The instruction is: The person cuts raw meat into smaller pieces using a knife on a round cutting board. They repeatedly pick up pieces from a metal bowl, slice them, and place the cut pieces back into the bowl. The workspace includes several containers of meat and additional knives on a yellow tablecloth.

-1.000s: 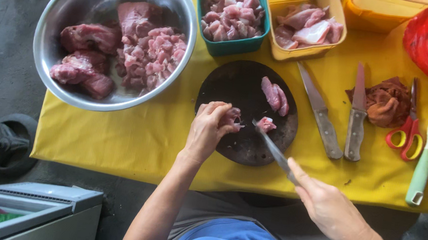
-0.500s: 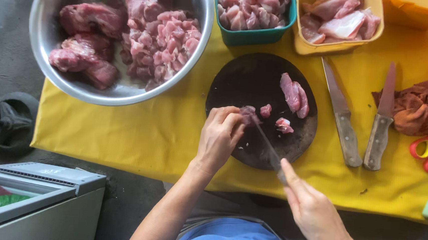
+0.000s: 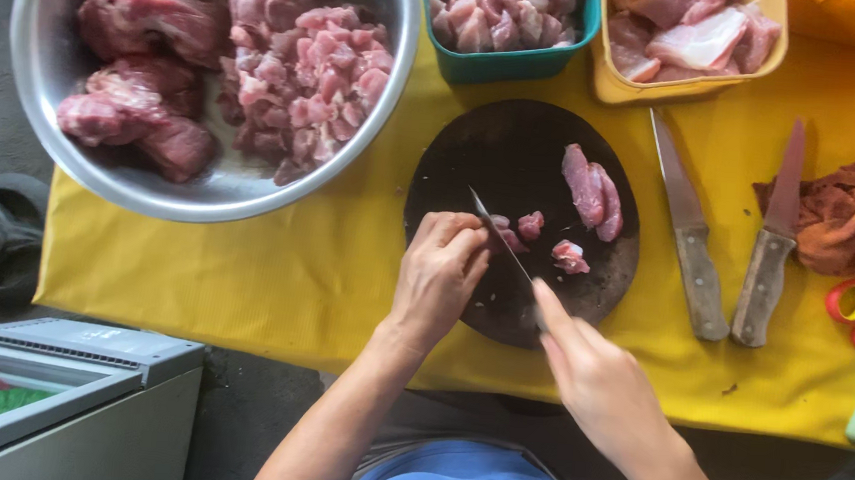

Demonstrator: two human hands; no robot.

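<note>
Your left hand (image 3: 437, 271) pins a meat piece (image 3: 504, 233) just left of the knife (image 3: 503, 249), gripped in your right hand (image 3: 593, 377); the blade runs diagonally toward the upper left.

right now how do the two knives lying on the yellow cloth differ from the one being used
The two spare knives lie flat and untouched on the yellow cloth, right of the round board; the knife in use is gripped by the right hand, blade down beside the meat under the left hand. Their worn wooden handles show; its handle is hidden. All have long slim blades.
</note>
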